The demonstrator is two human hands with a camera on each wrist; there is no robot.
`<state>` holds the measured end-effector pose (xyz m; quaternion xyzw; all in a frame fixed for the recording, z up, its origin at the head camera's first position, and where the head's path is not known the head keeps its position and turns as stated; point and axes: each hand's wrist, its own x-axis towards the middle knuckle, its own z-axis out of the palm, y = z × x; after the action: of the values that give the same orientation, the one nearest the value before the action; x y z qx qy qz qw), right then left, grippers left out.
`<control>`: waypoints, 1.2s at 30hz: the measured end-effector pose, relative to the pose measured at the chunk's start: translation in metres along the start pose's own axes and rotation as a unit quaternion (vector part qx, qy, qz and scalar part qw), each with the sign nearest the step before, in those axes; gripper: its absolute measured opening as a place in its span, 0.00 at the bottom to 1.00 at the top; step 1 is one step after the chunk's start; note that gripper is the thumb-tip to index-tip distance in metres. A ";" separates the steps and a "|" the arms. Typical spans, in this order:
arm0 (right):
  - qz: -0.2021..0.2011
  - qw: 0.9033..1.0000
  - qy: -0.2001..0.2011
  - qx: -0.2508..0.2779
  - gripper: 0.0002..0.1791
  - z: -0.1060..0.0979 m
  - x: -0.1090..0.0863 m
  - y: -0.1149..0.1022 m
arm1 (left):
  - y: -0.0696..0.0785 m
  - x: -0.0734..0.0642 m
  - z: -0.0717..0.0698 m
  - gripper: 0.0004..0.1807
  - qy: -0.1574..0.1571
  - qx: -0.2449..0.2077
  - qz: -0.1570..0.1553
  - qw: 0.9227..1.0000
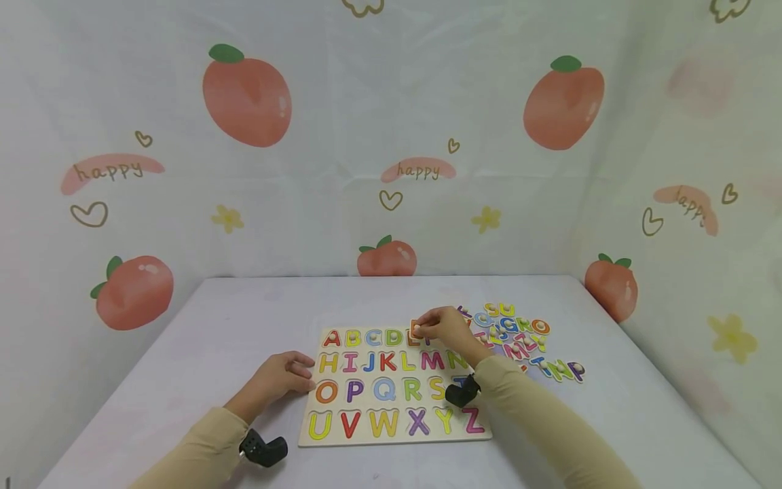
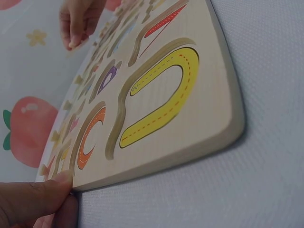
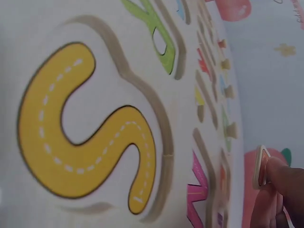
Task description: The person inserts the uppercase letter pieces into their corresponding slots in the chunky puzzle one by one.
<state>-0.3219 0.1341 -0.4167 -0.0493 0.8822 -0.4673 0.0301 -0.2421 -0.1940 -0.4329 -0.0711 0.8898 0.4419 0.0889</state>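
Note:
A wooden alphabet puzzle board (image 1: 397, 441) lies flat on the table. Its left edge is held by my left hand (image 1: 277, 377); in the left wrist view the thumb (image 2: 62, 183) presses the rim, with a finger below. My right hand (image 1: 451, 329) pinches an orange-red letter E piece (image 1: 415, 327) over the E recess in the top row. The right wrist view has the thin piece (image 3: 259, 166) tilted up between thumb and fingers. Knobbed pieces A (image 1: 332, 338), B (image 1: 353, 338), C and D sit in their recesses. The lower rows show printed recesses.
Loose letter pieces (image 1: 516, 350) lie in an overlapping pile to the right of the board, partly behind my right hand. A white fabric backdrop (image 1: 330, 224) with fruit prints rises behind the table (image 1: 244, 305).

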 end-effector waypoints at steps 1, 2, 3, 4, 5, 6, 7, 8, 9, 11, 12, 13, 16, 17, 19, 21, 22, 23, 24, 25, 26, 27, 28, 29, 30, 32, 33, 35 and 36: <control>0.000 1.000 -0.001 -0.003 0.06 0.002 0.001 0.000 | 0.000 0.000 0.000 0.25 0.001 -0.001 0.000 1.000; 0.000 1.000 -0.002 -0.005 0.06 0.003 0.002 0.001 | 0.000 0.000 0.000 0.25 0.002 -0.002 0.001 1.000; 0.002 1.000 -0.004 -0.006 0.06 0.005 0.003 0.001 | 0.000 0.000 0.001 0.25 0.003 -0.004 0.001 1.000; 0.002 1.000 -0.006 -0.005 0.06 0.006 0.004 0.002 | 0.000 0.000 0.001 0.25 0.003 -0.007 0.001 1.000; 0.001 1.000 -0.008 -0.004 0.06 0.007 0.005 0.003 | 0.000 0.000 0.001 0.24 0.004 -0.009 0.000 1.000; 0.001 1.000 -0.011 -0.005 0.06 0.007 0.006 0.005 | 0.000 0.001 0.001 0.24 0.004 -0.011 0.000 1.000; -0.001 1.000 -0.013 -0.006 0.06 0.008 0.007 0.006 | 0.000 0.001 0.002 0.24 0.005 -0.014 0.000 1.000; -0.002 1.000 -0.016 -0.005 0.06 0.009 0.007 0.007 | 0.000 0.001 0.002 0.24 0.005 -0.015 0.000 1.000; -0.006 1.000 -0.019 -0.009 0.06 0.009 0.008 0.007 | 0.000 0.001 0.002 0.23 0.005 -0.015 -0.001 1.000; -0.013 0.999 -0.023 -0.020 0.06 0.010 0.009 0.008 | 0.000 0.001 0.002 0.23 0.006 -0.016 -0.001 1.000; -0.014 0.999 -0.026 -0.027 0.06 0.010 0.009 0.007 | 0.000 0.001 0.001 0.24 0.005 -0.015 0.001 1.000; -0.018 0.999 -0.028 -0.033 0.06 0.010 0.009 0.007 | 0.000 0.001 0.001 0.24 0.004 -0.015 0.002 1.000; -0.011 0.998 -0.033 -0.044 0.06 0.010 0.011 0.006 | 0.001 0.001 0.000 0.24 0.002 -0.018 0.006 1.000; -0.009 0.998 -0.035 -0.048 0.06 0.010 0.012 0.006 | 0.001 0.001 0.000 0.25 0.001 -0.018 0.008 1.000; -0.001 0.998 -0.037 -0.051 0.06 0.010 0.013 0.006 | 0.001 0.000 0.001 0.24 0.003 -0.017 0.007 1.000; 0.005 0.998 -0.040 -0.053 0.06 0.010 0.016 0.007 | 0.001 0.000 0.001 0.24 0.004 -0.016 0.006 1.000; 0.006 0.998 -0.043 -0.053 0.06 0.010 0.017 0.008 | 0.001 0.000 0.000 0.24 0.004 -0.015 0.007 1.000; 0.008 0.997 -0.045 -0.055 0.06 0.010 0.018 0.009 | 0.001 0.000 0.000 0.24 0.005 -0.014 0.007 1.000; 0.012 0.997 -0.047 -0.053 0.07 0.010 0.019 0.010 | 0.001 0.000 0.000 0.24 0.006 -0.014 0.004 1.000; 0.012 0.997 -0.049 -0.054 0.07 0.010 0.020 0.010 | 0.001 0.000 0.000 0.24 0.006 -0.015 0.004 1.000; 0.012 0.997 -0.051 -0.054 0.07 0.010 0.019 0.009 | 0.001 0.000 0.000 0.24 0.006 -0.016 0.003 1.000; 0.012 0.997 -0.052 -0.054 0.07 0.010 0.019 0.009 | 0.001 0.000 0.000 0.24 0.005 -0.016 0.004 1.000; 0.012 0.997 -0.054 -0.054 0.07 0.010 0.018 0.008 | 0.001 0.000 0.000 0.23 0.006 -0.017 0.004 1.000; 0.012 0.997 -0.055 -0.055 0.07 0.010 0.017 0.007 | 0.001 0.000 0.000 0.23 0.006 -0.017 0.004 1.000; 0.012 0.997 -0.056 -0.055 0.07 0.010 0.017 0.006 | 0.001 -0.001 0.000 0.24 0.006 -0.019 0.005 1.000; 0.011 0.997 -0.057 -0.054 0.06 0.010 0.016 0.005 | 0.001 -0.001 0.000 0.24 0.005 -0.019 0.008 1.000; 0.013 0.997 -0.059 -0.053 0.06 0.010 0.016 0.004 | 0.000 -0.001 0.000 0.24 0.004 -0.019 0.009 1.000; 0.014 0.997 -0.061 -0.053 0.06 0.010 0.016 0.004 | 0.000 -0.001 0.000 0.24 0.004 -0.022 0.007 1.000; 0.015 0.997 -0.062 -0.052 0.06 0.010 0.016 0.004 | 0.000 -0.001 0.000 0.24 0.004 -0.022 0.006 1.000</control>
<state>-0.3371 0.1259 -0.4258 -0.0668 0.9024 -0.4162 0.0894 -0.2407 -0.1934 -0.4325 -0.0692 0.8809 0.4612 0.0808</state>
